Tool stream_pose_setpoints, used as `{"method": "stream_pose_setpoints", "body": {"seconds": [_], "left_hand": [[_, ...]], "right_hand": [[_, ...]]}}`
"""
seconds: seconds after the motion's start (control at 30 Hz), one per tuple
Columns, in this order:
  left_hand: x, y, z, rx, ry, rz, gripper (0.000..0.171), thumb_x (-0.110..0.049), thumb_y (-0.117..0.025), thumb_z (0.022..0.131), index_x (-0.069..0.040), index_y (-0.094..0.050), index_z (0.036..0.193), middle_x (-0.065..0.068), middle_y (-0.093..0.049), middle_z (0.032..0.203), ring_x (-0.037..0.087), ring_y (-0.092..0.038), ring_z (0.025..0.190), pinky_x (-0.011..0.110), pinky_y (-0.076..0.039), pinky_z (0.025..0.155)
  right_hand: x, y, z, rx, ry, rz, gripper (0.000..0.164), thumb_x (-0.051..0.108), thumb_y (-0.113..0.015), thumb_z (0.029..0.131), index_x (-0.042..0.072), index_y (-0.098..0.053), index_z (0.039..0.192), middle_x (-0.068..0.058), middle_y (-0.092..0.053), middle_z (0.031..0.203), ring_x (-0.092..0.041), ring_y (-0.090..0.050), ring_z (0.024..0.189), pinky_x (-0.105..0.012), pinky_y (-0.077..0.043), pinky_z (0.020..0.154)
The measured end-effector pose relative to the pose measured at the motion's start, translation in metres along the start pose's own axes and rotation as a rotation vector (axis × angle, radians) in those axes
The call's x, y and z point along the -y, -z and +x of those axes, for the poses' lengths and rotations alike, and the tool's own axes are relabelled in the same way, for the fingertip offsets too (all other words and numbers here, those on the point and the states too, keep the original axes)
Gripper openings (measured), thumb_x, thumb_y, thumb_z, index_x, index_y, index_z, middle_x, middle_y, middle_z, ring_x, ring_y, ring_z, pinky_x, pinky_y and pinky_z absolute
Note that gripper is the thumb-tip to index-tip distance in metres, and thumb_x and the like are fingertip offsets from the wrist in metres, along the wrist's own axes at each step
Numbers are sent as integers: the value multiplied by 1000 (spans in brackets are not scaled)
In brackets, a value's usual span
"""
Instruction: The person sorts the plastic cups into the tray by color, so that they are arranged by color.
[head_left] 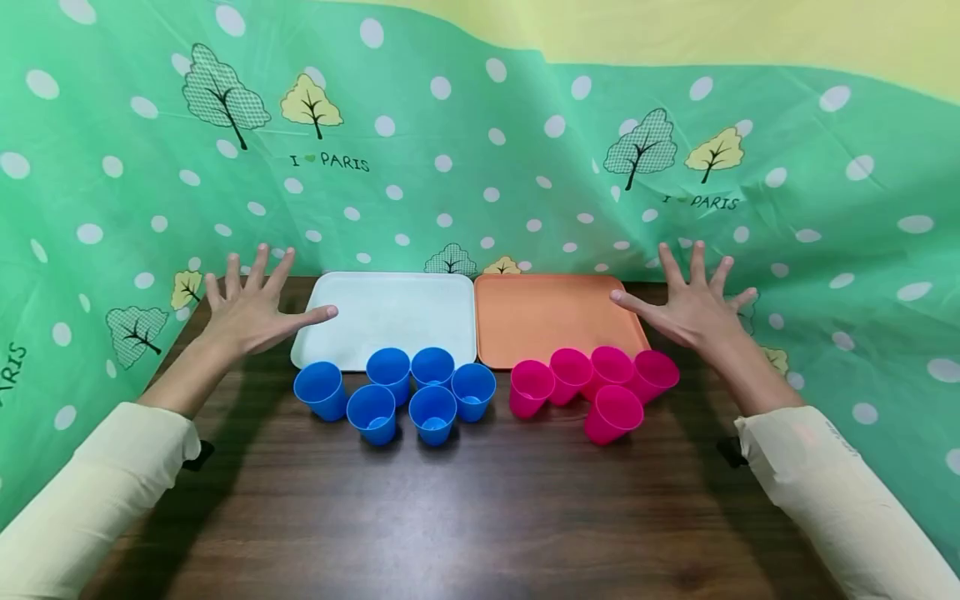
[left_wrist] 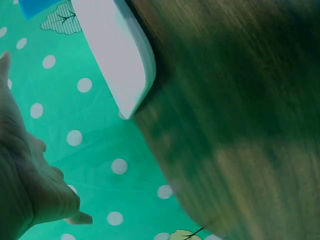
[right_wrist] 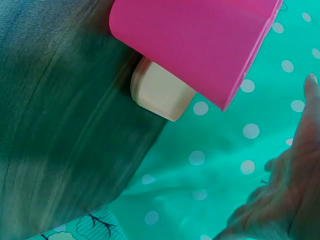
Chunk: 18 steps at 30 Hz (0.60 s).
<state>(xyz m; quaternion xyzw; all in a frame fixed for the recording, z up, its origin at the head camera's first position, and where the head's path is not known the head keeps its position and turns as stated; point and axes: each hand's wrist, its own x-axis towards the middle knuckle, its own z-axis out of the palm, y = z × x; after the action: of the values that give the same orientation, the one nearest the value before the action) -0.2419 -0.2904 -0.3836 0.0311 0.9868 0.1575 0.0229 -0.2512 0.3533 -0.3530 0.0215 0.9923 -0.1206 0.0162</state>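
Tabletop [head_left: 480, 533]: dark wood grain, spread nearer than both the left fingers [head_left: 281, 268] and right fingers [head_left: 671, 265].
Two front blue cups [head_left: 375, 421]: mouth up, nearer than the left fingers and well inward of them.
Front pink cup [head_left: 611, 421]: mouth up, nearer than the right fingers and inward of them.
Four rear blue cups [head_left: 322, 396]: mouth up, just behind the front pair, nearer than the left fingers and apart from them.
Four rear pink cups [head_left: 571, 381]: close together in a row, nearer than the right fingers and inward.
Left hand [head_left: 251, 317]: released, splayed wide, thumb pointing inward.
Right hand [head_left: 697, 310]: likewise released and splayed, thumb pointing inward.
White tray [head_left: 397, 321]: flat, inward of the left fingers.
Orange tray [head_left: 555, 321]: flat, right beside the white one, inward of the right fingers.
Green dotted cloth [head_left: 480, 158]: printed with trees, hung beyond all fingers.
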Motion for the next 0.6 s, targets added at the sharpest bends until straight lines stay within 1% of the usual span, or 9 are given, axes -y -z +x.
{"method": "stream_pose_setpoints", "body": {"seconds": [0.17,0.3,0.33,0.43,0.53,0.6], "left_hand": [[5,-2,5,-33,-11,-61,124,-88,-59,96,-24,0,183,24,10,189,66,5,170,93,0,126],[9,-5,7,-41,-9,-103,120,-84,-62,97,-20,-10,184,28,2,188,69,-7,166,95,-11,122],[10,-6,8,-39,-11,-115,119,-83,-62,97,-19,-12,183,30,-1,188,69,-8,165,94,-13,122],[15,-7,10,-18,-13,-142,116,-81,-63,99,-14,-18,182,35,-9,185,70,-11,164,91,-20,123],[20,-8,12,22,-13,-170,113,-78,-62,102,-9,-21,181,39,-14,182,69,-14,164,88,-25,124],[24,-8,14,47,-11,-186,112,-77,-62,103,-7,-22,180,40,-16,180,68,-27,161,86,-31,123]], "right_hand": [[3,1,0,-3,-4,-3,131,100,-46,92,26,15,180,-24,35,181,-72,30,160,-105,13,107],[6,2,1,-7,-4,-6,131,100,-46,92,24,12,181,-27,31,182,-73,25,162,-105,9,110],[6,2,1,-6,-3,-6,131,100,-46,92,24,12,181,-27,30,182,-73,24,162,-105,8,111],[9,3,1,-2,1,-5,131,100,-46,92,24,10,182,-27,25,184,-73,20,163,-104,3,113],[13,3,1,2,11,0,130,100,-46,93,23,8,182,-27,23,185,-74,14,164,-103,-3,115],[16,4,1,4,21,9,129,100,-46,93,23,7,183,-27,21,186,-74,12,164,-101,-5,117]]}}
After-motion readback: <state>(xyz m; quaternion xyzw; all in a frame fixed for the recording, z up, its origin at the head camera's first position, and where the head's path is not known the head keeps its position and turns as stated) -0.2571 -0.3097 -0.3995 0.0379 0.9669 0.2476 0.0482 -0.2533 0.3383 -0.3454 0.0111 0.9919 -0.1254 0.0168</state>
